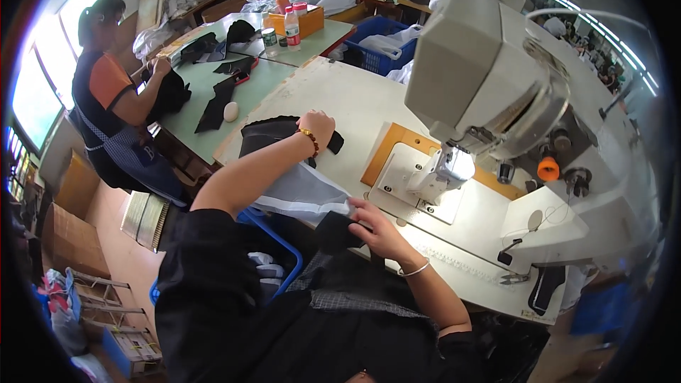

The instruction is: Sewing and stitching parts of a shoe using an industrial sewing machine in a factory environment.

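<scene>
Stretching from the centre to the lower right of the frame, a white bench (323, 92) carries a large pale sewing machine (454, 64), which fills the upper right. Across the upper left runs a green bench (259, 92); at its left side stands a co-worker (106, 92) in a dark and orange shirt, whose checked apron (142, 163) bears a pale printed mark, handling dark fabric. In the centre of the frame, a black cloth (266, 136) lies on the white bench, and just below it a pale grey cloth (301, 191) with a white edge slants toward the bench's near edge. The left hand (317, 128) rests on the black cloth, its grip curled inward; the fingertips are hidden, so whether they pinch it cannot be told. The right hand (379, 230), lower in the frame, has its grip pinching the pale grey cloth at its right corner, beside a black flap (335, 232). At upper centre, a red-capped bottle (291, 30) wears a red and white label, next to a labelled jar (269, 42); the print on both is too small to read.
</scene>
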A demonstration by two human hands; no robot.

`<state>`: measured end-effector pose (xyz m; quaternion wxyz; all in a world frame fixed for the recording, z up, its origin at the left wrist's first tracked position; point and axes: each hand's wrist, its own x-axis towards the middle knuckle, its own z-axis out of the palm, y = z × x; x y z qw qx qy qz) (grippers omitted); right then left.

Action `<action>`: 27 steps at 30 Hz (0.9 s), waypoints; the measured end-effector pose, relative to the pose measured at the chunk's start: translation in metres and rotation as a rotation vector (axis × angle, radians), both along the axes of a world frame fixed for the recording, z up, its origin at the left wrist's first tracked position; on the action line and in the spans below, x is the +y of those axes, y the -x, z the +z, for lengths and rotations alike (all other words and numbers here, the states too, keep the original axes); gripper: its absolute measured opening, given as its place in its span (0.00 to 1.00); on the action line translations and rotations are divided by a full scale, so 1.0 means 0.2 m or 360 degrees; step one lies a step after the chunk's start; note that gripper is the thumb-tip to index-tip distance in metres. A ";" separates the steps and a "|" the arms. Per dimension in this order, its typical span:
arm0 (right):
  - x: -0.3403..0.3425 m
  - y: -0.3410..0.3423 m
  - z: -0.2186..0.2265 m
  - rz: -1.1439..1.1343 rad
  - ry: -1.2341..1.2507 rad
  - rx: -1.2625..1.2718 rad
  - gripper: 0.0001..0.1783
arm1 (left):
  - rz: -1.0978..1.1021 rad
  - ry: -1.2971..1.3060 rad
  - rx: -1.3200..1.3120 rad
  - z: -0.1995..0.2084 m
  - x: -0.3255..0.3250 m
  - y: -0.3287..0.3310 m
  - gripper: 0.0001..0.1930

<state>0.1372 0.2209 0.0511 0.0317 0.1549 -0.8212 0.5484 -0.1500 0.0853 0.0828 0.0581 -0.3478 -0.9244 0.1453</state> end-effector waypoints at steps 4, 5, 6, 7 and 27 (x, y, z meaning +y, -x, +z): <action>-0.05 -0.10 0.12 0.0338 0.0239 -0.0129 0.08 | -0.0242 -0.0765 -0.0172 0.18 -0.16 0.08 0.12; -0.05 -0.12 0.17 0.0464 0.0321 -0.0119 0.07 | -0.0405 -0.1150 -0.0295 0.26 -0.25 0.09 0.13; -0.04 -0.13 0.23 0.0513 0.0424 -0.0169 0.07 | -0.0199 -0.1392 -0.0575 0.35 -0.30 0.09 0.12; -0.02 -0.14 0.30 0.0572 0.0523 -0.0181 0.07 | -0.0353 -0.1676 -0.0710 0.43 -0.37 0.07 0.09; -0.24 -0.54 0.62 -0.0742 0.0379 0.0553 0.09 | 0.0615 -0.1919 -0.3199 0.45 -0.10 -1.16 0.19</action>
